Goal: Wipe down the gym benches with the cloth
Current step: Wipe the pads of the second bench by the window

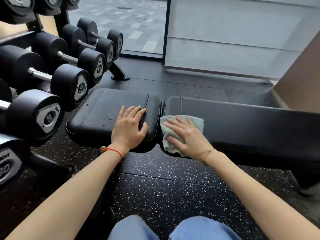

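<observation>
Your right hand [186,135] lies flat with its fingers spread and straight, pressing the pale green cloth [180,130] onto the near end of the long back pad [242,125] of the bench, the forearm reaching forward and the fingertips aimed left toward the gap between the pads. The cloth sits bunched under your palm, poking out past the fingers and hanging over the pad's front edge beside the thumb. Just left of that grip, across the gap, your left hand [129,127] rests palm down on the seat pad [97,115], fingers relaxed and holding nothing, with the dumbbell rack [57,70] farther left.
</observation>
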Available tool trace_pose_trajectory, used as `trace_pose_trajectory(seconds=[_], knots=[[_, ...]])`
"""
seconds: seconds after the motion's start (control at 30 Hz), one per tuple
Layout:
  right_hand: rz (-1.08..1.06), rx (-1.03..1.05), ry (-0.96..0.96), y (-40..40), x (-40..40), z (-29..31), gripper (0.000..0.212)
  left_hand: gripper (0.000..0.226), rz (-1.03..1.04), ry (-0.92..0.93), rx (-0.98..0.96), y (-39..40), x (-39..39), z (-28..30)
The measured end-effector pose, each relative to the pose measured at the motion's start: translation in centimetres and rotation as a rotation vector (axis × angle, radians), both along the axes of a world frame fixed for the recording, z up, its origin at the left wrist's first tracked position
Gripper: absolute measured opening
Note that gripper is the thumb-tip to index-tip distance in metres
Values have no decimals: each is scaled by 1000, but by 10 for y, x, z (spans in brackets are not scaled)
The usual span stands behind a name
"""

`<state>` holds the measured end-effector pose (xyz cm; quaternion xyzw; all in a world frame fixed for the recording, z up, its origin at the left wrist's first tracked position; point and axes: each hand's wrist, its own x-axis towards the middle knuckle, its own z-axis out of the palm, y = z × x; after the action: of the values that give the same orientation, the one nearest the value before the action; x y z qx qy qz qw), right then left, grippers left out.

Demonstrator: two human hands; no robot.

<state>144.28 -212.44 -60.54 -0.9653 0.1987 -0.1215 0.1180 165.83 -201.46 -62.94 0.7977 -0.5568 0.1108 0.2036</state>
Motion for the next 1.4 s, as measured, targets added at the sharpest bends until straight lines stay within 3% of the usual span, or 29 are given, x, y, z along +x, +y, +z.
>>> trace_pose_trajectory(seconds=[0.13, 0.27, 0.47, 0.7, 0.87, 0.97, 1.1, 1.2, 1.33, 1.4], knots=[[-27, -290, 17, 19, -17, -18, 64, 62, 8, -12, -14, -1, -1, -2], [-21, -354, -22, 16, -19, -20, 62, 60, 17, 6, -39, -1, -1, -4], [-182, -432, -107, -4, -108, -22, 62, 59, 35, -1, -55, -1, -2, -5], [-44, -446, 0, 29, 4, -24, 67, 60, 29, 17, -20, 1, -1, -1], [-89, -338, -73, -1, -78, -19, 69, 59, 28, 26, -11, 2, -1, -2], [-250, -85, -95, -27, -116, -8, 71, 60, 37, 20, -8, 1, -2, -2], [-351, 31, -44, -48, -42, 2, 73, 59, 40, 19, -8, 0, -3, -2], [-260, 21, 62, -28, 30, 3, 58, 59, 32, 21, -9, 1, -2, -1], [-42, 50, -27, -1, 2, 2, 52, 58, 28, 21, -23, 1, -1, -1], [-76, 123, -92, -23, -23, 5, 48, 58, 33, 23, -15, 2, 0, -1]])
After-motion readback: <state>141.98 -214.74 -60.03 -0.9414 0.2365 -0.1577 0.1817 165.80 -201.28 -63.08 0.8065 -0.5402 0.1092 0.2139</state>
